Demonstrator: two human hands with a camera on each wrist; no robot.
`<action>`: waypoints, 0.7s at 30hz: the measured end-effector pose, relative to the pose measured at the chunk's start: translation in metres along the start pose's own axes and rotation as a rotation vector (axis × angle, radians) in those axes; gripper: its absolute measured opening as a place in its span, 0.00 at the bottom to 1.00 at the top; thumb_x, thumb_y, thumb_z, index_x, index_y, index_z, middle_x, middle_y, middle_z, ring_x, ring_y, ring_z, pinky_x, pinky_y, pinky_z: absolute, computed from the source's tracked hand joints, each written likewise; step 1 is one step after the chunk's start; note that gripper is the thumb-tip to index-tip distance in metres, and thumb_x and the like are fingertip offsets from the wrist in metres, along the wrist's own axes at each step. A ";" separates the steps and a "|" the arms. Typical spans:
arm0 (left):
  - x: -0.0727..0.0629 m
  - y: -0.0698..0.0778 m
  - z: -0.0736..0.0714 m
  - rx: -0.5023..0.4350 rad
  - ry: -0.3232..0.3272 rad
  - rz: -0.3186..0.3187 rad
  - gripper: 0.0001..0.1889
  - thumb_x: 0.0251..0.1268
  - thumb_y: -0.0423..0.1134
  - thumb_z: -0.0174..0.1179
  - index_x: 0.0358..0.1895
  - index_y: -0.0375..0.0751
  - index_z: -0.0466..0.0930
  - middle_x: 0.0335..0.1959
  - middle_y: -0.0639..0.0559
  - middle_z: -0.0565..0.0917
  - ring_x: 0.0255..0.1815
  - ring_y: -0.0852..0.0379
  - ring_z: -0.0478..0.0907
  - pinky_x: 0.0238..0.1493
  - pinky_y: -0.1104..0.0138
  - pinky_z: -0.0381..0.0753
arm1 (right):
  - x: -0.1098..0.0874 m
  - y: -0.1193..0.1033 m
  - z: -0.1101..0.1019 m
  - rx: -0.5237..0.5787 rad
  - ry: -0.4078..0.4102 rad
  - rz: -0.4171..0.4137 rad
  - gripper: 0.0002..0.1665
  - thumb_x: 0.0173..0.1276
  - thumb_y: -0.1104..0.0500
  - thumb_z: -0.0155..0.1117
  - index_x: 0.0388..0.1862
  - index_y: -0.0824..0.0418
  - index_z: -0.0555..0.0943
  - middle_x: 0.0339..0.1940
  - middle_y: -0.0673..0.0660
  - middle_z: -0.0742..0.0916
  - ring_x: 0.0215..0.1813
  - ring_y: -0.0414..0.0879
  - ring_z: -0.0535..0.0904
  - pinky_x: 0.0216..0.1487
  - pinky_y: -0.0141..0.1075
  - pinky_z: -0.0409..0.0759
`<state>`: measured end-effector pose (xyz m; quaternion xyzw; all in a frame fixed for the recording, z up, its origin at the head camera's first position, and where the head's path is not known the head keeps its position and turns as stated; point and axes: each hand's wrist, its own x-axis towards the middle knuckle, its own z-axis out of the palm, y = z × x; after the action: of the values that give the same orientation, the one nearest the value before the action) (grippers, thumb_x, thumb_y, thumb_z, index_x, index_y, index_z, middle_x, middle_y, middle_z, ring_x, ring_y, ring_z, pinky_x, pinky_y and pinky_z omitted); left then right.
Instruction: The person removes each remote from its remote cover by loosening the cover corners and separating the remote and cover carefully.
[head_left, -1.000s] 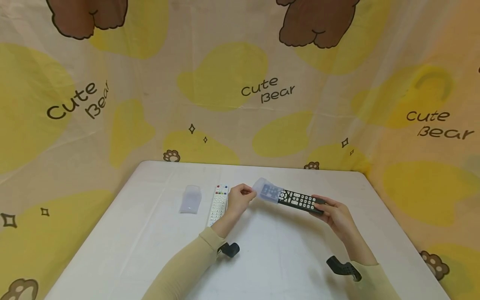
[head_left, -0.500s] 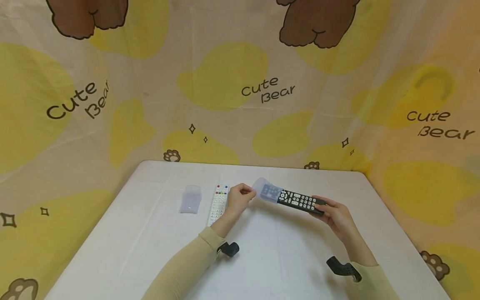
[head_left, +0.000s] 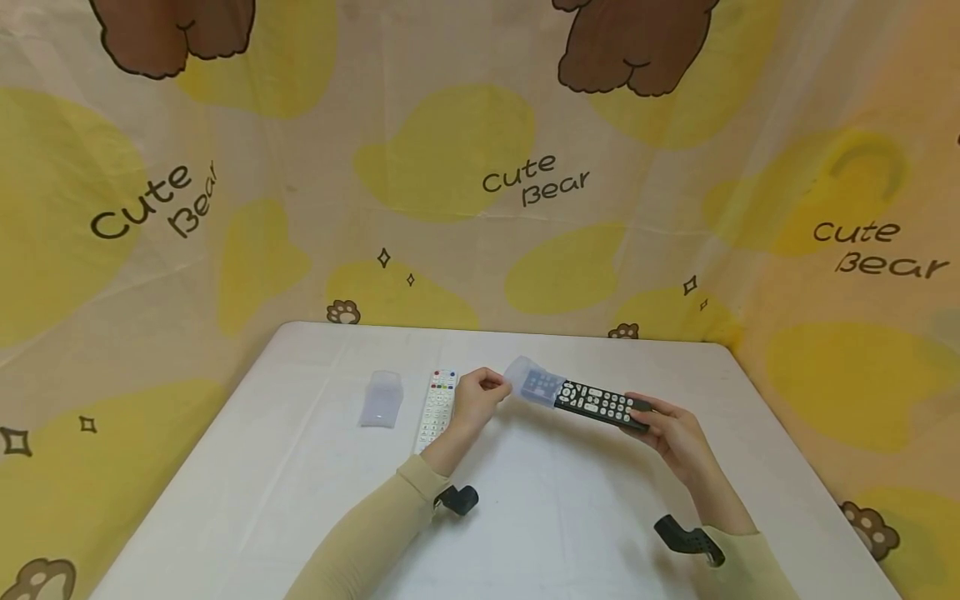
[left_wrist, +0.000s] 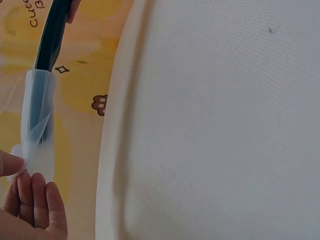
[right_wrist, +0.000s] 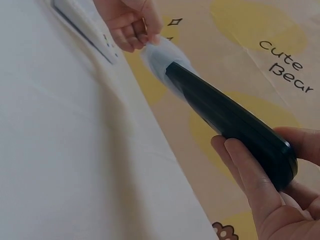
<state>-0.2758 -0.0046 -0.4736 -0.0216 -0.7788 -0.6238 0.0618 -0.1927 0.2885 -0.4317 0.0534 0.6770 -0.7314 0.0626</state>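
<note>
My right hand (head_left: 671,429) grips the near end of a black remote control (head_left: 600,403) with pale buttons, thumb on the button face. The remote's other end sits inside a translucent bluish remote sleeve (head_left: 534,383). At the sleeve's far left end, my left hand (head_left: 480,402) pinches its edge between thumb and fingers. In the left wrist view the sleeve (left_wrist: 37,107) covers part of the remote, and its end past the remote is loose and folded near the thumb. The right wrist view shows the dark underside of the remote (right_wrist: 230,120) held between thumb and fingers, raised above the table.
A white remote control (head_left: 437,408) lies on the white table (head_left: 555,517), partly behind the left hand and forearm. Left of it lies a second translucent sleeve (head_left: 382,400), flat. A patterned cloth (head_left: 450,167) hangs behind the table's back edge.
The black remote and the right hand have shifted very slightly to the right. The left hand keeps its pinch on the sleeve's end.
</note>
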 end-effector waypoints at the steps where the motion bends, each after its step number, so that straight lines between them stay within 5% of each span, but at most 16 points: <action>1: 0.000 0.000 0.000 -0.001 0.000 0.000 0.04 0.52 0.33 0.66 0.30 0.37 0.81 0.25 0.50 0.79 0.26 0.61 0.73 0.26 0.73 0.74 | 0.000 0.000 0.000 0.001 0.001 0.002 0.35 0.68 0.64 0.58 0.69 0.75 0.59 0.71 0.69 0.61 0.48 0.40 0.81 0.51 0.34 0.81; 21: 0.000 0.002 -0.002 0.013 -0.005 0.006 0.04 0.52 0.33 0.66 0.30 0.37 0.81 0.25 0.50 0.79 0.27 0.60 0.73 0.27 0.72 0.73 | -0.002 0.002 -0.001 0.029 -0.006 -0.004 0.33 0.66 0.65 0.61 0.67 0.74 0.64 0.65 0.65 0.67 0.48 0.41 0.81 0.51 0.35 0.81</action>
<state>-0.2750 -0.0064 -0.4710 -0.0252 -0.7830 -0.6184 0.0617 -0.1901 0.2899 -0.4337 0.0507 0.6661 -0.7415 0.0621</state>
